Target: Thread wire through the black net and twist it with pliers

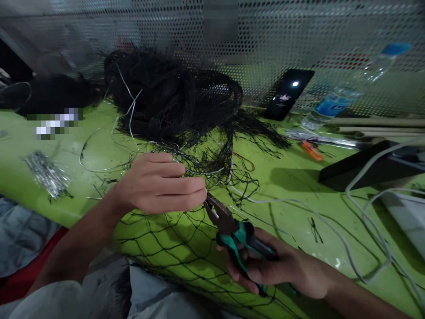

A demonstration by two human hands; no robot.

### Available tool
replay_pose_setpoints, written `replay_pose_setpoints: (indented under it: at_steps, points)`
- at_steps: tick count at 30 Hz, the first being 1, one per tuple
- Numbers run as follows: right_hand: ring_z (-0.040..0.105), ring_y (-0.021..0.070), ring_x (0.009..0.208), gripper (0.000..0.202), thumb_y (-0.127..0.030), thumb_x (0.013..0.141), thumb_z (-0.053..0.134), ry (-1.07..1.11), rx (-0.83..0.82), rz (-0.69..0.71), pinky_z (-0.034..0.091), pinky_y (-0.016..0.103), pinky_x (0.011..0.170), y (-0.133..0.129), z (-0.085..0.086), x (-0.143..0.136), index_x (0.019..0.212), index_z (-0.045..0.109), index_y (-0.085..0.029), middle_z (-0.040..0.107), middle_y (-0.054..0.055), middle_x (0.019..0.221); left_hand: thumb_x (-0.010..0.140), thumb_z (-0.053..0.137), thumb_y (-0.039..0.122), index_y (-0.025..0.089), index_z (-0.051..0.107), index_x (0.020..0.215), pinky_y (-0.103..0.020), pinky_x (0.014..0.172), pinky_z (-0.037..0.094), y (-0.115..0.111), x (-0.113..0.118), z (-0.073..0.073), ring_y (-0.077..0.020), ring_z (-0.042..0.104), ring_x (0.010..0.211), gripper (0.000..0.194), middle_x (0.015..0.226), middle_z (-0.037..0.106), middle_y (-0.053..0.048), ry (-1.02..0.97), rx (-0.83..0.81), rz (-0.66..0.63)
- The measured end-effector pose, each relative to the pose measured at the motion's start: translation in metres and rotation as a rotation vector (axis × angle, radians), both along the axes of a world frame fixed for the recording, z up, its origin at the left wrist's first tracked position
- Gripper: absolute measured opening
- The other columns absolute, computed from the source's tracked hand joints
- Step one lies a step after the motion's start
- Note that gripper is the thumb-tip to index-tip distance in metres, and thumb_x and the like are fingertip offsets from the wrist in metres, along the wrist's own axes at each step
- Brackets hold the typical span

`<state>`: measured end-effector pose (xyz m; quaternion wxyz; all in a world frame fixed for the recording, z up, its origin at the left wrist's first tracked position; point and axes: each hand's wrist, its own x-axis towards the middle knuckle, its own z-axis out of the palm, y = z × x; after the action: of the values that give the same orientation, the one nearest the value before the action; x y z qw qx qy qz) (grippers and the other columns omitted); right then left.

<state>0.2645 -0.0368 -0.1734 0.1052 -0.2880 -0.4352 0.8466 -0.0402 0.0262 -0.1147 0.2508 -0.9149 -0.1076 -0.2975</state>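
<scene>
Fingers wrapped round the handles, my right hand (268, 266) holds green-and-black pliers (229, 228). The plier jaws point up and left, right at the fingertips of my left hand (166, 184). My left hand is closed in a pinch; what sits between its fingertips is too small to make out. Black netting (172, 241) spreads below and behind both hands over the green table (265, 168). A large dark bundle of net (159, 97) lies beyond my left hand, with thin pale wires (132, 115) on it.
Silvery wire pieces (48, 175) lie at the left. Along the perforated metal panel (259, 48) stand a phone (288, 95) and a water bottle (338, 104). An orange tool (311, 150), a black box (361, 166) and a white cable (345, 248) are at the right.
</scene>
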Motion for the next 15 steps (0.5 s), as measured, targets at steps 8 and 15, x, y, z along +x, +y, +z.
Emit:
replay_pose_setpoints:
  at_steps: [8, 15]
  points:
    - [0.073, 0.0263, 0.097, 0.047, -0.044, 0.088, 0.073, -0.113, 0.087, 0.015, 0.053, 0.028, 0.061, -0.008, 0.017, 0.005, 0.124, 0.061, -0.016, 0.07, 0.016, 0.118, 0.1, 0.063, 0.016, 0.017, 0.073, 0.1, -0.028, 0.05, 0.039, -0.003, 0.01, 0.001, -0.0087, 0.065, 0.062, 0.009, 0.091, 0.081, -0.001, -0.049, -0.019, 0.049]
    - [0.068, 0.0278, 0.105, 0.052, -0.04, 0.087, 0.073, -0.115, 0.058, -0.059, 0.061, 0.031, 0.065, -0.006, 0.018, 0.009, 0.132, 0.059, -0.017, 0.065, 0.016, 0.125, 0.1, 0.063, 0.016, 0.018, 0.072, 0.103, -0.027, 0.052, 0.043, -0.009, 0.014, -0.002, -0.0093, 0.066, 0.063, 0.01, 0.093, 0.079, -0.001, -0.07, -0.075, 0.096]
